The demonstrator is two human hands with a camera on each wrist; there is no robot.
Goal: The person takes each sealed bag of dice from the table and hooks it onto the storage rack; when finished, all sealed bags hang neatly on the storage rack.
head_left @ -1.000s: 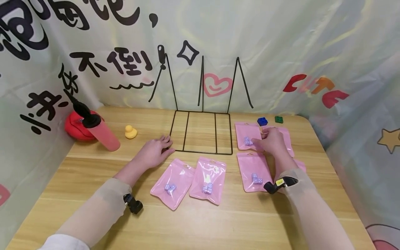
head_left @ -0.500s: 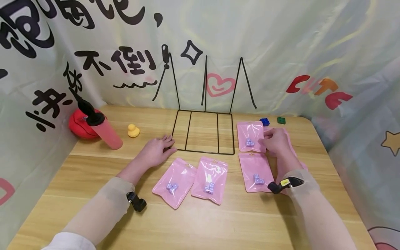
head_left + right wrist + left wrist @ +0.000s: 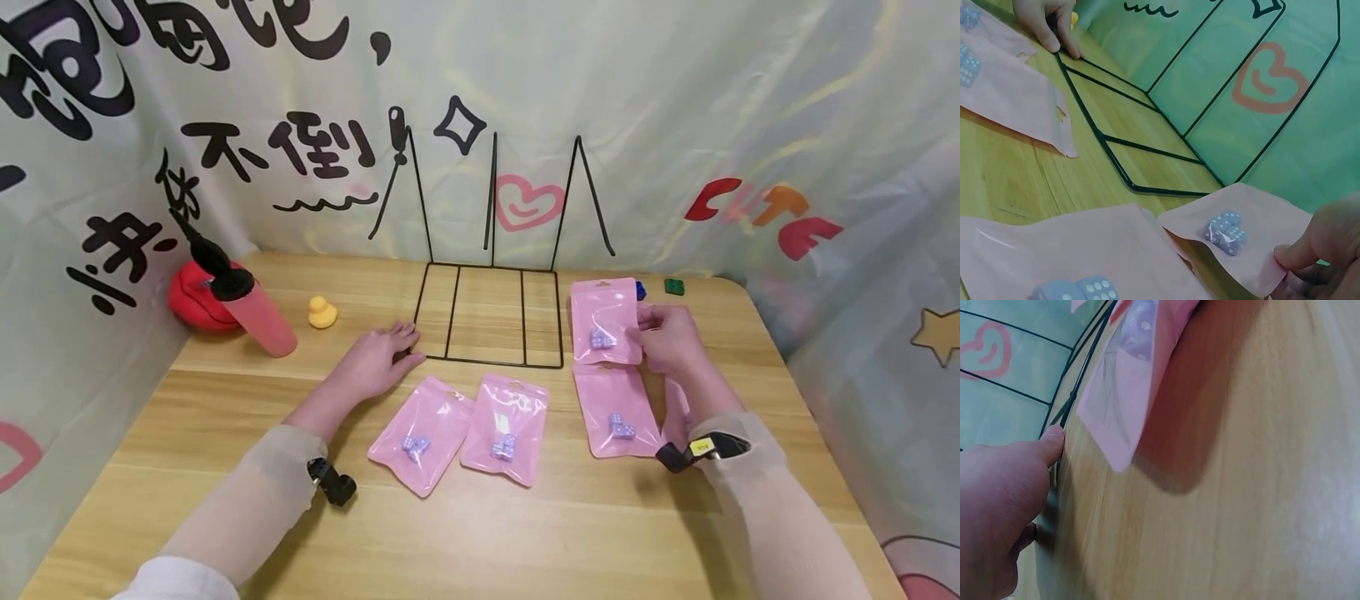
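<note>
My right hand [image 3: 672, 337] pinches the right edge of a pink zip pouch [image 3: 609, 304] with a clear front. Purple dice [image 3: 1227, 232] show inside it, and in the right wrist view its near edge stands off the table. Just in front lies another pink pouch [image 3: 603, 392] with dice. A bit of a further pink pouch [image 3: 677, 408] shows below my right wrist. My left hand [image 3: 367, 362] grips the front left corner of a black wire rack [image 3: 523, 317], thumb along the wire. Beside that hand lie two more pink pouches [image 3: 405, 417], slightly overlapping.
A yellow rubber duck [image 3: 322, 312], a pink cylinder with a black top [image 3: 258, 321] and a red rounded thing [image 3: 197, 298] stand at the left. Green [image 3: 674, 287] and partly hidden blue [image 3: 641, 290] toy bricks lie at the back right, near the printed curtain.
My right hand has shifted slightly right, and the pinched pouch's top edge has risen, covering most of the blue brick. Pink pouches right of that hand no longer show there. My left hand stays put.
</note>
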